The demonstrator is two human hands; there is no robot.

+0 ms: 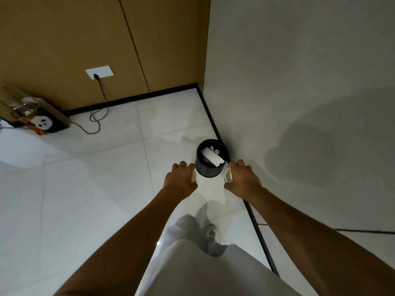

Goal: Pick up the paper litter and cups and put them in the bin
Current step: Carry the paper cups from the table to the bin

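Nearest the camera, the person's pale grey trousers (192,270) and one light sneaker (211,231) stand on the glossy white tiled floor (85,199), close to the floor's right edge where a black skirting strip (259,231) meets the grey wall (299,82). Both bare forearms reach forward over the floor. The left hand (181,178) has its fingers curled round a white paper cup (194,177), of which only a sliver shows at the inner side of the palm. The right hand (241,178) grips a second white paper cup with a brownish inside (228,176), its open mouth turned toward the left hand. Just beyond and between the two hands, the round black plastic bin (206,169) stands on the floor, hard against the skirting at the right edge; crumpled white paper litter (212,157) fills it, one sheet hanging over the near rim. Farther off, at the floor's far left edge, a brown cardboard box printed with a panda face (42,122) sits by the tan wooden wall panels (85,39), and a black power cable (96,116) loops across the tiles up to a white wall socket (99,72).
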